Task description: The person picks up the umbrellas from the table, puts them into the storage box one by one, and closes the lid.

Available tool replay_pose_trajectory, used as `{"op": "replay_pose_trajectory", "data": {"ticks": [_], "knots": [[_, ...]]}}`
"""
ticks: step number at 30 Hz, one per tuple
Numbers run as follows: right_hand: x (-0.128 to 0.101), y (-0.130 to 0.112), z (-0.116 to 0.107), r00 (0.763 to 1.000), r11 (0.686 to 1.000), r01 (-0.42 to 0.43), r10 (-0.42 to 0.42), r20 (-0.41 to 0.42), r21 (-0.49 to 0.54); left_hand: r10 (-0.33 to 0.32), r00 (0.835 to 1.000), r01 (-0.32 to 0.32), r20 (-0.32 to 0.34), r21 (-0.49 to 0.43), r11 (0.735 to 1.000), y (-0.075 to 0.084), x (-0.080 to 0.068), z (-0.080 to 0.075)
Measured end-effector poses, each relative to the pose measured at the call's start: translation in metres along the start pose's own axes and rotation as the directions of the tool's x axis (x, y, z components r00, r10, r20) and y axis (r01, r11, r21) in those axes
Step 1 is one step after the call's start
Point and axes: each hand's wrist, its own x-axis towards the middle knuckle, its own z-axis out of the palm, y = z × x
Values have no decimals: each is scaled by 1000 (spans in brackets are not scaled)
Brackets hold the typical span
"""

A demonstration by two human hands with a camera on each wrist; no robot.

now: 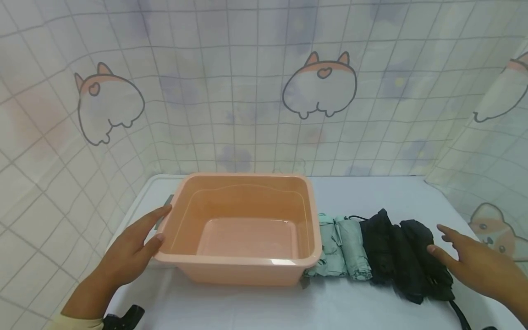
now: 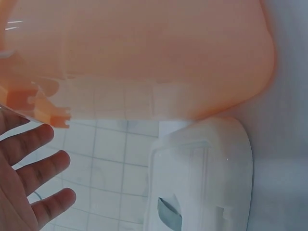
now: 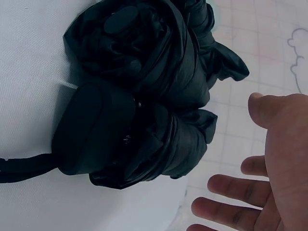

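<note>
From the head view I see my left hand [image 1: 132, 250] lying flat against the left rim of the orange tub [image 1: 243, 229], fingers straight and thumb tucked under the lip, gripping nothing. The tub sits on the white counter [image 1: 231, 307]. Just right of it lie two pale green folded umbrellas [image 1: 340, 247], then two black folded umbrellas [image 1: 406, 259], all side by side and touching. My right hand [image 1: 474, 261] is spread open at the far black one; I cannot tell from here whether the fingertips touch it. The right forearm is cut off by the frame edge.

The left wrist view shows the tub's underside [image 2: 144, 53] up close and blurred, with my fingers [image 2: 36, 171] straight and apart below its rim. It also shows a white moulded counter corner [image 2: 202, 178] that the head view hides behind the tub.

The right wrist view shows the ends of the black umbrellas [image 3: 139, 101], one with a cap and a strap [image 3: 24, 166] running out of frame. My right palm [image 3: 279, 168] is open beside them, clearly apart. The green umbrellas are out of this view.
</note>
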Motion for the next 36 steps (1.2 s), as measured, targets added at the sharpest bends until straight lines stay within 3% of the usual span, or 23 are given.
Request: {"op": "replay_pose_trajectory", "data": {"ticks": [11, 26, 36], "knots": [[4, 1, 6, 994, 998, -58, 56, 95, 14, -38, 999, 39, 25, -19, 999, 2, -1, 2], [7, 12, 19, 989, 999, -43, 40, 139, 16, -30, 999, 30, 18, -36, 999, 1, 1, 5], [14, 10, 20, 992, 999, -24, 18, 123, 46, -30, 1000, 29, -7, -72, 997, -3, -3, 6]]}}
